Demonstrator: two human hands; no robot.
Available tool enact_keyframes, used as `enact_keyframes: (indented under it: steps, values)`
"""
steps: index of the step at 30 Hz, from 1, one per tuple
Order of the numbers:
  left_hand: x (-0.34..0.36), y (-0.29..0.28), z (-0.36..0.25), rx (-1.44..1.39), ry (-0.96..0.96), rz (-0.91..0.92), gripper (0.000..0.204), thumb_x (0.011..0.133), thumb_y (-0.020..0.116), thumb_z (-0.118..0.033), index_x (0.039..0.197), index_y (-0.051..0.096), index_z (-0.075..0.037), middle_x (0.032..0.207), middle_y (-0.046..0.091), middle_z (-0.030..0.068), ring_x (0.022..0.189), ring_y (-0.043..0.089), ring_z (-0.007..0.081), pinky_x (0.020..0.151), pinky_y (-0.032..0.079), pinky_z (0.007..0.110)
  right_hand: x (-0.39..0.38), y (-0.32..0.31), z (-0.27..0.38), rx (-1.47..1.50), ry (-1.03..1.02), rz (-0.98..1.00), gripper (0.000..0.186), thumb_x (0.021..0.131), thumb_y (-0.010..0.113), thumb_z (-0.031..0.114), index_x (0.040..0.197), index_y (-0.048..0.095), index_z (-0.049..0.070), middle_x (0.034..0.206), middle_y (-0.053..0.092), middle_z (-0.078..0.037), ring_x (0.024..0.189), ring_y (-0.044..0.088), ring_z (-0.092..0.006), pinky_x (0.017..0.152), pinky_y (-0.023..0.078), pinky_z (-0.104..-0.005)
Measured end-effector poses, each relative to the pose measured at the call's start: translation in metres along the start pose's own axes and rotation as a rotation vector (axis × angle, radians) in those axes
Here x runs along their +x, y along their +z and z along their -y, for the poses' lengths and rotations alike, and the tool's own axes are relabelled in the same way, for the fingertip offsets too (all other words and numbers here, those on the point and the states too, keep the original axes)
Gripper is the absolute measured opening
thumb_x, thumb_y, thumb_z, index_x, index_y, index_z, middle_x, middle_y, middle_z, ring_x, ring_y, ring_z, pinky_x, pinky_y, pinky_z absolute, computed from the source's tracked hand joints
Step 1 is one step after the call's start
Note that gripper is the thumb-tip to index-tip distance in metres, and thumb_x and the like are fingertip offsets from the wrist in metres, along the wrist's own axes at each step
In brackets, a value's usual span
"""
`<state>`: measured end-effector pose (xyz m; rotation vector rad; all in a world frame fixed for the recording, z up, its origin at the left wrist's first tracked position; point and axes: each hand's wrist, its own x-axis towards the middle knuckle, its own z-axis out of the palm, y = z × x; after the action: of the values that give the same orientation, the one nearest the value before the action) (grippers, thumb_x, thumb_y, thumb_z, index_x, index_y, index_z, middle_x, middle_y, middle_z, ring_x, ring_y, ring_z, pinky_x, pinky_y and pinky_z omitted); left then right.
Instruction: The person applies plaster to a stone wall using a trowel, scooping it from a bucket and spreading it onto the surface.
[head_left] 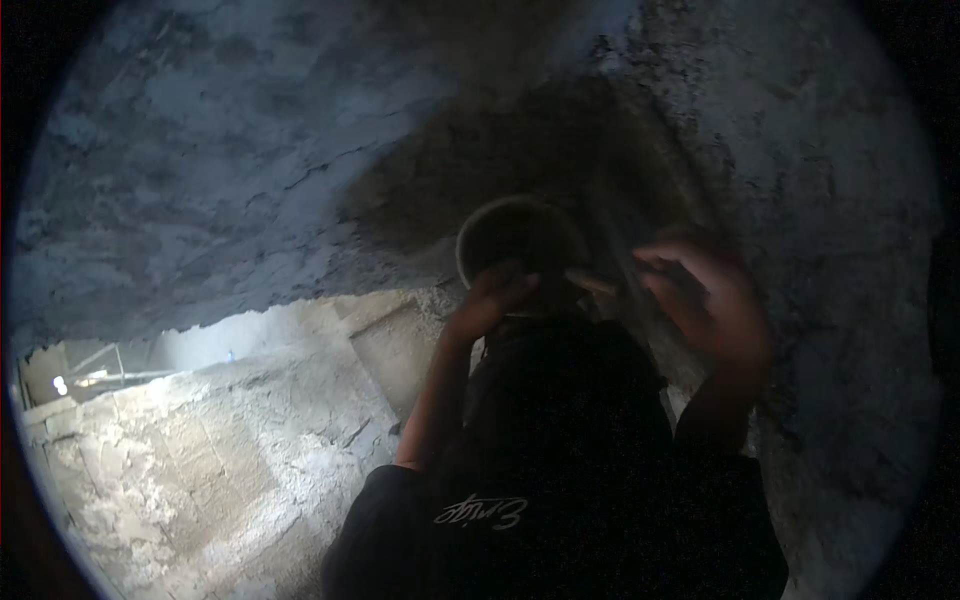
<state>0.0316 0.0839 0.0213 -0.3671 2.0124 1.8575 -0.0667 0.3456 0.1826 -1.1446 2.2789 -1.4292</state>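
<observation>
Grey wall (200, 190), rough cement-like texture, cracked, blotchy. Pale masonry (230, 460) lower left, crusty and brightly lit. Dark cloth shirt (580, 470), light lettering across it. Round bucket (484, 211) in shadow before person's body, thin curved rim, contents too dark to tell. Left hand (495, 297) hooked over bucket's near rim, gripping. Right hand (700, 290) raised right of bucket, fingers loosely curved, thumb apart, holding nothing visible. Stubby tan stick (592, 282) between hands, beside bucket.
</observation>
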Motion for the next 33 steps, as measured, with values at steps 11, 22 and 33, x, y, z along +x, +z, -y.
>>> enact_keyframes:
  steps: [11, 22, 33]
  values:
    - [0.008, 0.016, -0.007, -0.137, -0.154, -0.041, 0.064, 0.081, 0.067, -0.04, 0.121, 0.05, 0.007, 0.118, 0.054, 0.0206, 0.112, 0.05, 0.0278, 0.094, 0.04, 0.036, -0.011, 0.011, -0.04, -0.26, 0.149, -0.019, 0.019, 0.085, 0.062, 0.016, 0.1, 0.061, 0.004, 0.092, 0.063, -0.013, 0.086, 0.062, -0.0279, 0.074, 0.048, -0.0366]
    - [0.011, 0.036, -0.023, 0.034, -0.036, -0.085, 0.032, 0.087, 0.061, -0.033, 0.082, 0.056, -0.002, 0.078, 0.055, 0.0039, 0.077, 0.049, 0.0142, 0.07, 0.041, 0.032, -0.02, 0.041, -0.084, 0.022, 0.413, 0.125, 0.02, 0.085, 0.064, 0.015, 0.1, 0.061, 0.002, 0.091, 0.065, -0.011, 0.082, 0.064, -0.0213, 0.074, 0.049, -0.0362]
    - [0.021, 0.042, -0.016, 0.061, 0.001, -0.06, 0.037, 0.086, 0.06, -0.038, 0.076, 0.054, -0.003, 0.073, 0.052, 0.0051, 0.071, 0.046, 0.0132, 0.065, 0.038, 0.033, 0.0, 0.062, 0.007, 0.913, -0.335, 0.709, 0.029, 0.082, 0.068, 0.015, 0.108, 0.06, 0.005, 0.099, 0.063, -0.01, 0.096, 0.06, -0.0238, 0.091, 0.045, -0.037]
